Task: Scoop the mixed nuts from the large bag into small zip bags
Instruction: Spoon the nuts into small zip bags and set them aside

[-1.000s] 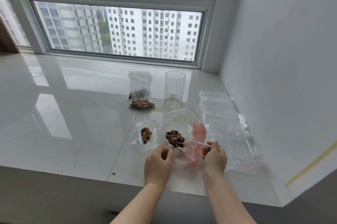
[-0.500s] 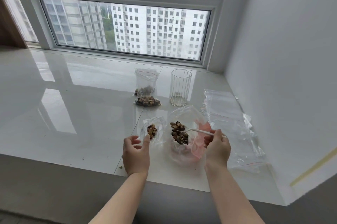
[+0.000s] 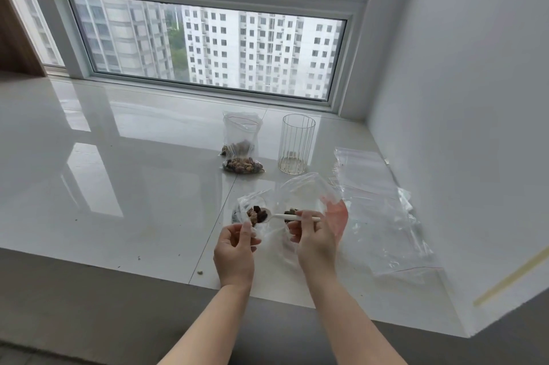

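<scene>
Right hand [image 3: 315, 241]: grip pinches white spoon [image 3: 285, 217], its bowl of nuts over small zip bag [image 3: 252, 211].
Left hand [image 3: 237, 249]: pinches that bag's near rim.
Large bag [image 3: 309, 195]: just right.
Ribbed glass [image 3: 296, 148]: farther back.

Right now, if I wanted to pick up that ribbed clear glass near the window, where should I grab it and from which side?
Grip the ribbed glass around its upper wall, coming from the front right. It stands upright and is straight-sided, so a hand can wrap it. A filled zip bag stands close on its left, and the large bag billows just in front.
</scene>
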